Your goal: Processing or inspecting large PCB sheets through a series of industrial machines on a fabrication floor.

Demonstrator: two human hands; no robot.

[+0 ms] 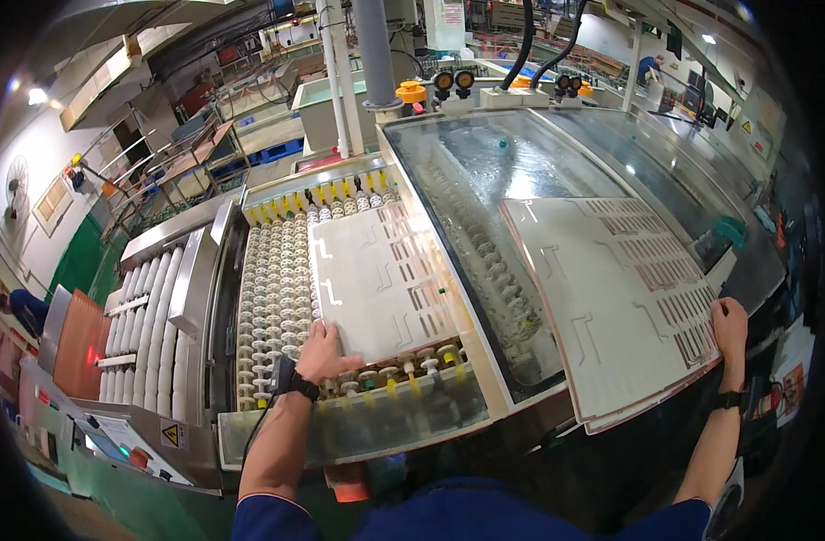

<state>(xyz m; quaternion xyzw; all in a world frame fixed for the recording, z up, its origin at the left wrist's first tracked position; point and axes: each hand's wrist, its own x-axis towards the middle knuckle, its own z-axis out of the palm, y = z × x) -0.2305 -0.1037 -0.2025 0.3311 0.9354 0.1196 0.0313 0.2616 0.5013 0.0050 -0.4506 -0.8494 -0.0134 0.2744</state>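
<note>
A flat white panel with copper-coloured slots and white line patterns (363, 279) lies on the wheeled roller conveyor (273, 298). My left hand (324, 353) rests at its near left corner, thumb spread to the right and fingers lying on the panel's edge. To the right, similar panels (602, 270), apparently stacked, lie tilted on the machine's clear cover (485, 261), their near edge overhanging its front. My right hand (730, 329) is closed on the right edge of these panels; its fingertips are partly hidden.
White rollers (146, 316) and a copper-coloured sheet (81, 338) are at the left, above a control panel (128, 451). A grey vertical pipe (374, 54) rises behind the conveyor. A green object (730, 231) sits by the far right cover. Other people work in the background.
</note>
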